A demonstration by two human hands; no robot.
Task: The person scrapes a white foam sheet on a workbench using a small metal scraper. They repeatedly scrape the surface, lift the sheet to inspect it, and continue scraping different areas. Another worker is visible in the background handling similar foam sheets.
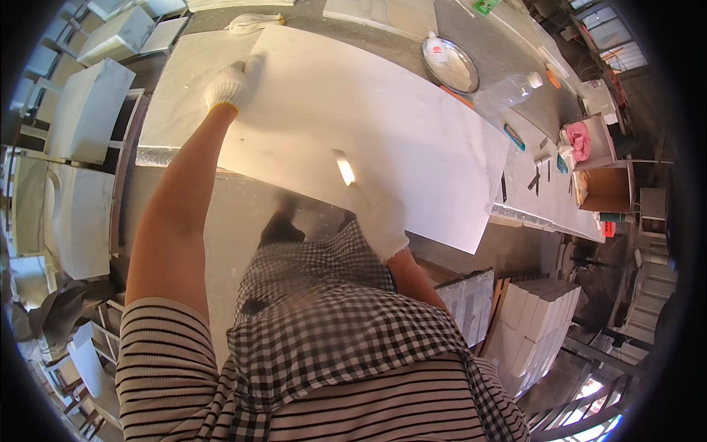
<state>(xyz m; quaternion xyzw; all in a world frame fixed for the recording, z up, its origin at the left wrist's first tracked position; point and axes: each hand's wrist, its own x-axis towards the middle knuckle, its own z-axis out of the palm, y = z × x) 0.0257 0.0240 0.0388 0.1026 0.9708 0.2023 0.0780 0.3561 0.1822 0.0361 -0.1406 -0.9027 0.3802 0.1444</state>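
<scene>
My left hand point(230, 85), in a white knit glove, lies on the far left edge of a large white marble-look slab point(353, 96). Its fingers are stretched out and partly lost against the pale surface. Also gloved in white, my right hand point(379, 219) is closed at the slab's near edge. From it sticks out a flat, shiny metal blade point(344, 168), which looks like a scraper and catches the light above the slab. The glove hides its handle. A small dark speck marks the slab left of the blade.
Beyond the slab are a round metal dish point(451, 68) with a small white bottle point(437, 48), a clear plastic bottle point(508, 93) and a teal-handled cutter point(514, 138). A spare glove point(254, 23) lies at the far left. Marble-look blocks point(85, 114) stand left; stacked white boxes point(532, 324) stand lower right.
</scene>
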